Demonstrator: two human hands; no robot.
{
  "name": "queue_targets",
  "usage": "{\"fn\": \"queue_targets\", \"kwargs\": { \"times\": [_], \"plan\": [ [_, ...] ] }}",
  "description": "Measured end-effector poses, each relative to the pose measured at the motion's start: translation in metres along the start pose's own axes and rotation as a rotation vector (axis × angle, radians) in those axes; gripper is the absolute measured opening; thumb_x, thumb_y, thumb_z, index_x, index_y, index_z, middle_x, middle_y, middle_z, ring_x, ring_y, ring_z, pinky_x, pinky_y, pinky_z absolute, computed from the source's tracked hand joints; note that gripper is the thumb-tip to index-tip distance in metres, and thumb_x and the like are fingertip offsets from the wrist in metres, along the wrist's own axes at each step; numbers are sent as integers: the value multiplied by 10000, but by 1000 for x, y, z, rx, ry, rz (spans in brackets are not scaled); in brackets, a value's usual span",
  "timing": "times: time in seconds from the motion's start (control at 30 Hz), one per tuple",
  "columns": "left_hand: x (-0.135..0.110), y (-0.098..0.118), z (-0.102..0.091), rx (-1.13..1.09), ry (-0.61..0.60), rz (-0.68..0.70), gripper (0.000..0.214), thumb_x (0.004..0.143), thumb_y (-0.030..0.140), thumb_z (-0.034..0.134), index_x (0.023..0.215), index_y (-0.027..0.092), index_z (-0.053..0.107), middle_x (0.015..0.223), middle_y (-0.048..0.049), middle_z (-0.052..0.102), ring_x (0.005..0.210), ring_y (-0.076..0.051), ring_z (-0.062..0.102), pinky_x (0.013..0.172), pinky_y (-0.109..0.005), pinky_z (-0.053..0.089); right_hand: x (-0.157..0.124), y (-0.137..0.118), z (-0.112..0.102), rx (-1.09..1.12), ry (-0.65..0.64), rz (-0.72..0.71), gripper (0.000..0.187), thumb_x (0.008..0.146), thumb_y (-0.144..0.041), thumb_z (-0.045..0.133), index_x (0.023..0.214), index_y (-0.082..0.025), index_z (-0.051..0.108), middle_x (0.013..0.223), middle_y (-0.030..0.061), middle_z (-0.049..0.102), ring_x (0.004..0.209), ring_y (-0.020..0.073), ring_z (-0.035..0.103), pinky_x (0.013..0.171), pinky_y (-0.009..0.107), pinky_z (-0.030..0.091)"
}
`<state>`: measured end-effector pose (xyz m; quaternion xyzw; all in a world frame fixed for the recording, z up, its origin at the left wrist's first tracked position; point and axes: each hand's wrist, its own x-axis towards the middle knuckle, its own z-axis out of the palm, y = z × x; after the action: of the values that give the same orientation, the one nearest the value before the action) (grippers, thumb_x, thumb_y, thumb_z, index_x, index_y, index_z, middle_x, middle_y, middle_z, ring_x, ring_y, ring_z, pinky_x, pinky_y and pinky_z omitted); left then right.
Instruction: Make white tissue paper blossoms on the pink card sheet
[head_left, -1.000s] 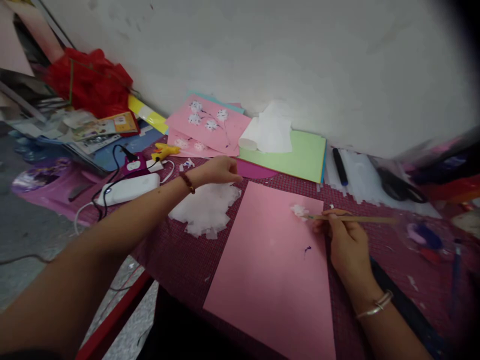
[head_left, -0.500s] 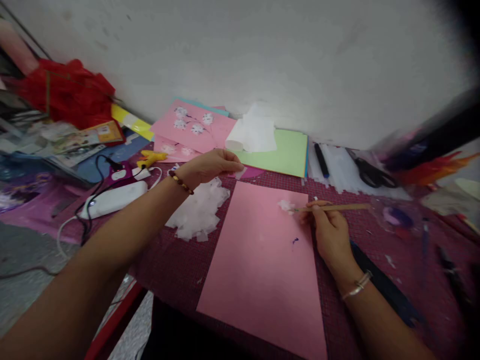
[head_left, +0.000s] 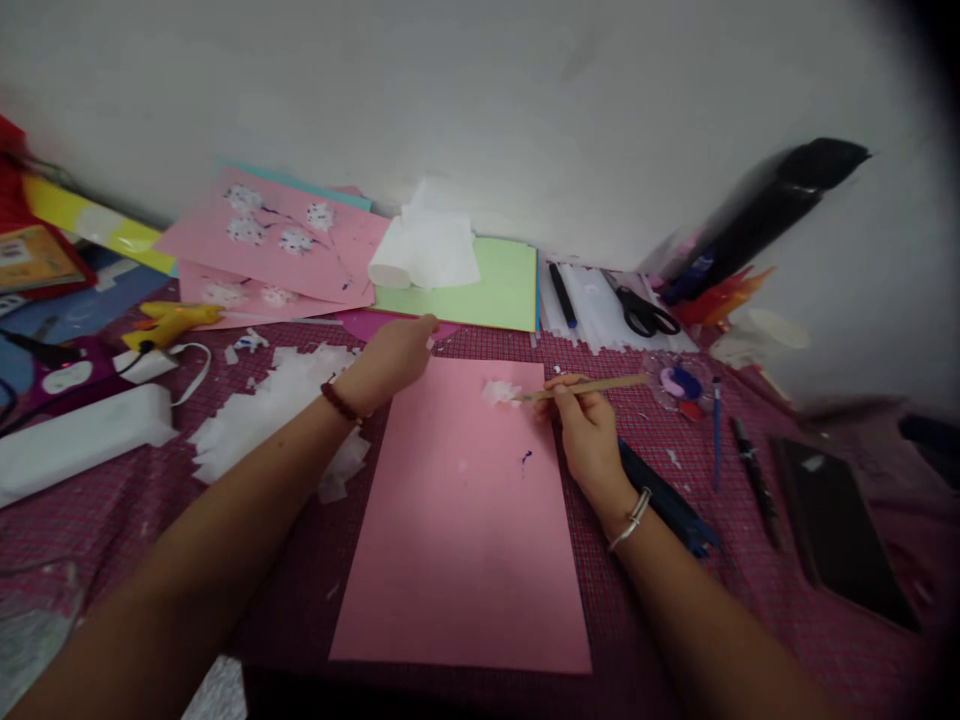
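Observation:
A pink paper sheet lies on the red checked tablecloth in front of me. My right hand is closed round a thin wooden stick, whose tip touches a small white tissue flower near the sheet's top right. My left hand hovers at the sheet's top left corner, fingers pinched together; what they hold, if anything, is too small to see. A heap of white tissue scraps lies just left of that wrist.
Against the wall lie pink sheets with white flowers, a green sheet, a tissue roll, scissors and a marker. A yellow glue gun is at left. A small paint palette, pens and a black phone are at right.
The view has swung right, so the red bag and clutter at left have left the frame. My left hand has come across from over the tissue heap to the pink sheet's top corner.

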<state>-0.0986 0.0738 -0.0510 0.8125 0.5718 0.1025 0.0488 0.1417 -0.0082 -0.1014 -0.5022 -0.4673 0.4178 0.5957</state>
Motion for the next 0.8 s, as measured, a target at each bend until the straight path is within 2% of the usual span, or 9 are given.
{"fn": "queue_targets", "kwargs": {
  "times": [0.07,0.13,0.23,0.3,0.37,0.43,0.5,0.63,0.8],
  "plan": [
    [2,1,-3,-115,14,33,389,790,145,463,1158,120,589,745,-60,665,697,-173,599,606,-251,378,0,-1,0,-26,2,-20,136,837,-334,560,808,-203,575,644,-16,593,589,143,570,581,285,460],
    [5,6,-4,-302,-29,42,302,763,170,508,1031,122,640,658,-25,629,603,-134,555,548,-228,354,-1,-1,0,-68,-6,-46,137,846,-329,548,797,-203,572,634,-20,581,578,141,562,572,283,457],
    [8,11,0,-643,-199,41,92,737,198,553,717,130,612,573,-1,570,529,-91,499,500,-204,338,-1,1,2,-158,-30,-77,143,863,-318,540,789,-203,581,647,-16,580,579,138,558,572,280,459],
    [9,13,2,-839,-271,59,108,732,205,573,648,137,569,560,11,547,519,-72,478,501,-193,339,-2,1,6,-202,-83,-103,144,875,-314,538,808,-205,602,701,-1,604,622,144,579,603,288,474],
    [9,14,1,-953,-279,76,100,731,217,597,673,137,585,584,19,546,523,-58,458,506,-187,329,-2,0,10,-210,-165,-146,147,886,-323,533,880,-216,634,814,25,650,721,162,618,671,310,499],
    [8,14,-3,-1010,-262,85,111,735,248,616,706,140,607,617,20,552,531,-52,446,504,-185,317,-2,-2,12,-224,-234,-180,185,892,-340,530,984,-235,650,956,47,679,826,178,638,757,338,510],
    [7,15,-8,-1022,-252,99,126,736,264,622,704,143,615,633,17,554,541,-55,448,505,-187,319,-1,-5,12,-230,-222,-176,212,896,-359,527,1019,-245,655,1032,53,684,841,179,642,787,351,512],
    [5,16,-11,-957,-291,156,109,731,237,617,677,143,626,604,22,529,530,-58,442,488,-187,301,-1,-8,6,-103,-87,-91,168,889,-350,537,907,-223,646,831,30,682,699,166,628,689,334,517],
    [4,19,-3,-925,-467,194,102,748,199,588,696,130,643,564,26,509,506,-53,436,478,-180,305,-4,-6,0,-155,-116,-85,158,876,-322,540,806,-209,625,706,6,627,673,162,619,686,327,506]
  ]
}}
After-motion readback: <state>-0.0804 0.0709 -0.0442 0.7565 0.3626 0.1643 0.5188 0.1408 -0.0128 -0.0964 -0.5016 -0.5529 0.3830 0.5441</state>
